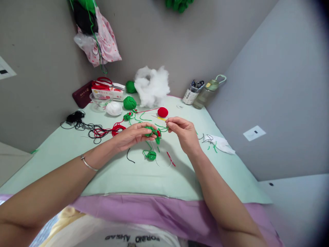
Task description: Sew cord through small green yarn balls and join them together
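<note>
Above the middle of the table, my left hand point(136, 134) is closed around a small green and red crocheted piece point(158, 137), its fingers hiding part of it. My right hand point(183, 133) is a little to the right, thumb and forefinger pinched on a green yarn strand point(163, 129) that leads back to the piece. Below them on the table lies a small round green crocheted piece point(151, 155) with a dark line across it. Near it are a thin red stick-like tool point(170, 158) and a short black yarn end point(130, 156).
Behind stand a red yarn ball point(162, 112), green yarn ball point(130, 103), white yarn ball point(113, 108) and white stuffing point(152, 85). Red-handled scissors point(105, 82) lie on a box point(108, 93). Tangled black yarn point(75, 117) is left; a bottle point(205, 94) and pen cup point(190, 96) stand back right.
</note>
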Tool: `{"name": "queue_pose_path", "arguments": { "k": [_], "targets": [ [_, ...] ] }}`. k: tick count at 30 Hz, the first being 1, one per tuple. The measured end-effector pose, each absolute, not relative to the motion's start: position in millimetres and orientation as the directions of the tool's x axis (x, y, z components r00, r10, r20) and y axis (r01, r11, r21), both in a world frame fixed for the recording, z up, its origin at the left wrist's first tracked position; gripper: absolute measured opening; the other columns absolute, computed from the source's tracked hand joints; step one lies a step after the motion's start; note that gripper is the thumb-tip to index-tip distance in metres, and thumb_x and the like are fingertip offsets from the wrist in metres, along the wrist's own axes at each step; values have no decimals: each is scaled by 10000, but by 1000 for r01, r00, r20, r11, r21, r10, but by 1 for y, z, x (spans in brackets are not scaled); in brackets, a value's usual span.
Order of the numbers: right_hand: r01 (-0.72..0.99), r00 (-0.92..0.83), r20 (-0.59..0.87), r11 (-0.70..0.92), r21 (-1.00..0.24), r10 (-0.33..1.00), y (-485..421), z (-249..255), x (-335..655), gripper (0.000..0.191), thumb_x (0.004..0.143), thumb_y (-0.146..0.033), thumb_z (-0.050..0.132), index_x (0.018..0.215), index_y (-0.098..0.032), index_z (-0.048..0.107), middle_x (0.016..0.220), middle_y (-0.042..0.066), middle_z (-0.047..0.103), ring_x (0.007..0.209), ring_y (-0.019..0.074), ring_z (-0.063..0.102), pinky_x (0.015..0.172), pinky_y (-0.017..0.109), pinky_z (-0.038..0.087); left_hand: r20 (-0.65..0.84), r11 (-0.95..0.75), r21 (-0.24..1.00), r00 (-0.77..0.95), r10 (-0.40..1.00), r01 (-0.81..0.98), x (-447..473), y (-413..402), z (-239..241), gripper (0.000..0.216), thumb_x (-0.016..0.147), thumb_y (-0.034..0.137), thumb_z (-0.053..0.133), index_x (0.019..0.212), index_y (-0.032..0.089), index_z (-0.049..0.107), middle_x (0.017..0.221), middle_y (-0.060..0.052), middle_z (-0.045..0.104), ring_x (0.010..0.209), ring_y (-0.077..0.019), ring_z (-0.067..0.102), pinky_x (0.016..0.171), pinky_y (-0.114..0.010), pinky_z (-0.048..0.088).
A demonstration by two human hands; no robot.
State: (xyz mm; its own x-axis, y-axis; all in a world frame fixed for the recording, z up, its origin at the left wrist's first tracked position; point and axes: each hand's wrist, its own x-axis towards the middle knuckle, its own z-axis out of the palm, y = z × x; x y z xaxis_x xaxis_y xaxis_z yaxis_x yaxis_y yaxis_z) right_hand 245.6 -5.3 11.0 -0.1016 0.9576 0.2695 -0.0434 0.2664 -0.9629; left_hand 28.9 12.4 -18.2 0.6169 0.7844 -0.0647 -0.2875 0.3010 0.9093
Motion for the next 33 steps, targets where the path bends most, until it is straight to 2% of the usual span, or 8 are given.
{"name": "queue_pose_path", "arguments": {
  "k": [3,6,9,13,22,29,33],
  "targets": [
    [189,-150,432,454,-870,889,-9,9,244,80,854,-251,711,884,-235,783,856,23,663,731,130,549,668,294,444,-68,313,900,611,788,-303,30,12,-16,269,902,263,686,1142,142,671,1052,-94,740,969,-186,725,921,-300,556],
    [351,-214,535,576,-738,817,-13,6,243,127,902,-212,664,938,-237,783,777,16,590,735,142,537,666,301,421,-68,309,891,575,815,-333,31,11,-16,238,924,324,663,1076,141,672,971,-84,737,855,-170,732,764,-252,577],
    [447,-277,561,621,-644,780,-15,4,243,138,924,-203,641,954,-224,774,751,15,562,712,145,525,663,306,413,-61,304,885,558,828,-354,31,11,-16,233,909,356,682,994,139,673,826,-45,704,709,-123,682,645,-204,543],
    [507,-321,540,623,-596,778,-15,4,243,150,933,-184,620,943,-215,766,727,16,557,695,148,517,650,299,405,-45,281,899,567,822,-336,31,11,-16,300,889,410,699,1000,133,672,764,-37,679,681,-113,636,648,-203,525],
    [536,-372,488,612,-581,790,-17,5,244,170,945,-212,584,938,-228,753,739,24,545,700,158,520,643,299,400,-38,245,924,569,822,-292,30,12,-16,347,875,462,698,1004,139,690,763,-35,669,675,-114,601,652,-221,492],
    [451,-385,432,574,-683,816,-16,1,240,135,929,-235,609,911,-228,743,754,17,565,687,148,497,672,305,401,-62,239,942,575,816,-237,33,9,-16,415,868,507,690,1100,165,655,708,3,621,604,-104,571,585,-218,458],
    [394,-320,396,501,-770,860,-14,2,238,111,908,-249,635,901,-225,744,769,14,583,693,144,502,648,297,385,-17,190,943,528,849,-275,32,8,-15,380,863,464,709,1132,214,609,782,12,636,697,-116,616,635,-224,476]
  ]
}}
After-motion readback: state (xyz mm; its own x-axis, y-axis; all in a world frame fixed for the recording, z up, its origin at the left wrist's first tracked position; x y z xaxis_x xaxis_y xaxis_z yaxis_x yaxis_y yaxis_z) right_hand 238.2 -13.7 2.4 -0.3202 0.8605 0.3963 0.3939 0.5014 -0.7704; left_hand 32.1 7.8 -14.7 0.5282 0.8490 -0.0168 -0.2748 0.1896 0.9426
